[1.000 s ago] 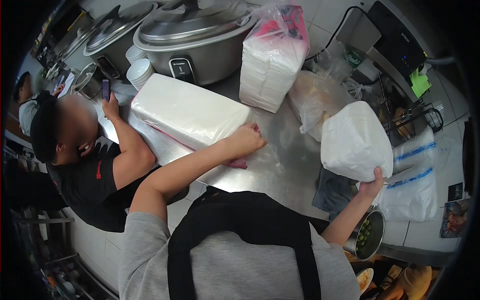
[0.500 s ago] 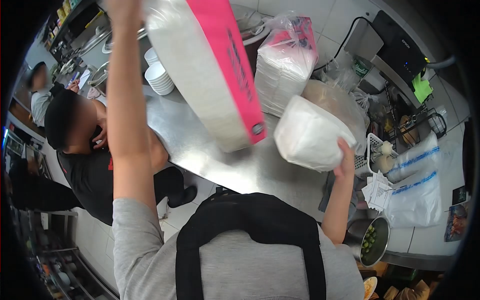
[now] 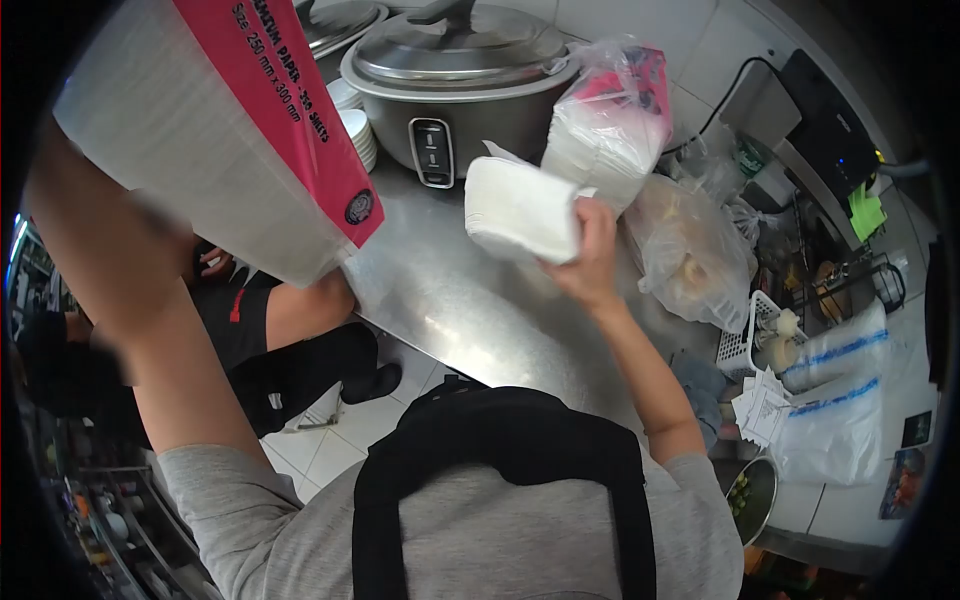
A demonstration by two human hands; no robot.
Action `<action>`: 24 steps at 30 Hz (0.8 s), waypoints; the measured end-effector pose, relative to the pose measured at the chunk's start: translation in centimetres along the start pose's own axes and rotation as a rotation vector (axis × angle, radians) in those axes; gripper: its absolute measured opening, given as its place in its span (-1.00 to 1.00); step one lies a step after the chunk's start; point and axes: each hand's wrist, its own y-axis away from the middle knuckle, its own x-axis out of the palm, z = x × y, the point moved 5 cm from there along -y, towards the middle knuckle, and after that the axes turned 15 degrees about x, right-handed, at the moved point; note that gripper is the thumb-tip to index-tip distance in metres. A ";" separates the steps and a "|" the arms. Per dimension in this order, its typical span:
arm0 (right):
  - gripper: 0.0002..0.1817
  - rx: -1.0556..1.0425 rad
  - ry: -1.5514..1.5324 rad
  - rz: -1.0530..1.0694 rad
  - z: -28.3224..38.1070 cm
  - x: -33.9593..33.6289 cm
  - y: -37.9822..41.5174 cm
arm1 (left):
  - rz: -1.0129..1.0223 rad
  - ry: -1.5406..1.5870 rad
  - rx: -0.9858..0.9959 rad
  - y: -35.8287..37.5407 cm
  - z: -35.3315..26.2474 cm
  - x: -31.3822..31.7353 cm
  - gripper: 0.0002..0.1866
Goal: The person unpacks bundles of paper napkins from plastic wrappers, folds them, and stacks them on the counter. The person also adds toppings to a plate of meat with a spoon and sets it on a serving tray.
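A large wrapped pack of white paper (image 3: 200, 140) with a pink printed band hangs tilted at the upper left, next to my left forearm (image 3: 120, 250). The pack and the dark frame edge hide the fingers of my left hand. My right hand (image 3: 588, 245) is closed on the right end of a white paper stack (image 3: 520, 208), held above the steel table (image 3: 450, 300). Behind my right hand, another paper stack (image 3: 600, 140) in clear plastic with pink print stands on the table.
A big rice cooker (image 3: 385, 125) stands at the back, beside white bowls (image 3: 358, 135). To the right are a knotted plastic bag (image 3: 690, 250), a white basket (image 3: 740, 340), a black printer (image 3: 825, 130) and a metal pot (image 3: 762, 500). A seated person (image 3: 240, 320) is at the left.
The large pack and my left arm have moved left, uncovering the rice cooker. My right hand has carried the paper stack up and left, away from the plastic bag.
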 end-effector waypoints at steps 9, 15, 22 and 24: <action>-0.10 -0.173 0.386 0.318 -2.2 9.0 10.6 | 0.085 0.035 -0.031 0.4 -1.3 -2.1 -0.62; 0.07 0.059 -0.182 0.378 1.3 4.3 6.7 | 0.001 0.224 -0.136 4.0 -5.6 2.2 -0.65; 0.12 0.220 -1.330 0.491 6.9 -8.0 -1.9 | -0.237 0.685 -0.396 10.3 -17.6 13.8 -0.75; 0.08 0.260 -1.237 0.459 4.3 -10.7 -1.4 | -0.260 0.799 -0.445 11.2 -21.5 16.7 -0.78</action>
